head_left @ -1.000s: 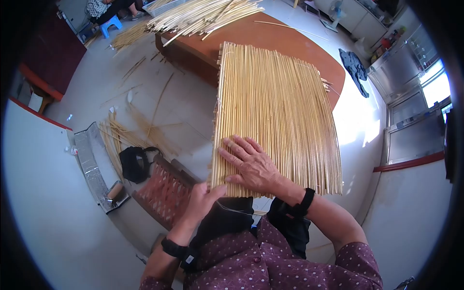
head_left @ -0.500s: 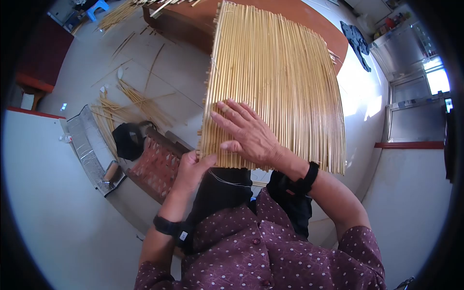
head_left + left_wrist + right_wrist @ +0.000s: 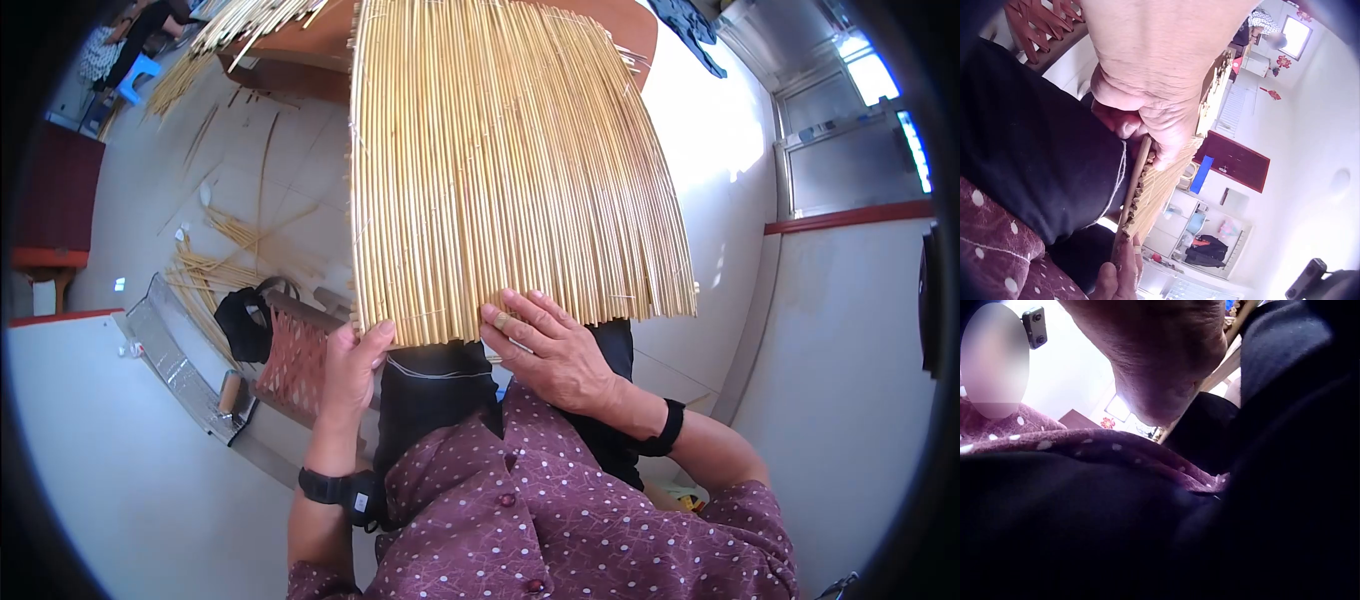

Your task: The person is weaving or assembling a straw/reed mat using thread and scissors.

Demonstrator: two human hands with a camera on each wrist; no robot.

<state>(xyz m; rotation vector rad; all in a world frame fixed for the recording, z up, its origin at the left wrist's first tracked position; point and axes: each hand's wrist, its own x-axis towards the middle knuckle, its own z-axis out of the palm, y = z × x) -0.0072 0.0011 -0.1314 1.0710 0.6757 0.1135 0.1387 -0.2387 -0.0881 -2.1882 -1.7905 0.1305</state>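
A mat of thin straw-coloured stalks (image 3: 500, 170), bound side by side with thread, spans from the person's lap to the table. The left hand (image 3: 352, 368) grips its near left corner, thumb on top and the other fingers curled beneath. In the left wrist view that hand (image 3: 1154, 75) holds the mat's edge, the cut stalk ends (image 3: 1138, 194) showing in a row. The right hand (image 3: 560, 355) rests with extended fingers on the near edge, a band round one finger. Loose pale string (image 3: 430, 374) hangs below the mat between the hands.
A brown table (image 3: 310, 40) stands under the mat's far part, with a heap of loose stalks (image 3: 250, 25) on it. More stalks (image 3: 205, 265) lie on the floor at left, near a black bag (image 3: 243, 325), a woven-seat stool (image 3: 300, 350) and a silvery sheet (image 3: 180, 365).
The right hand has slid from the mat's left part back to its near edge, further right. The left hand still grips the corner. The head view has shifted.
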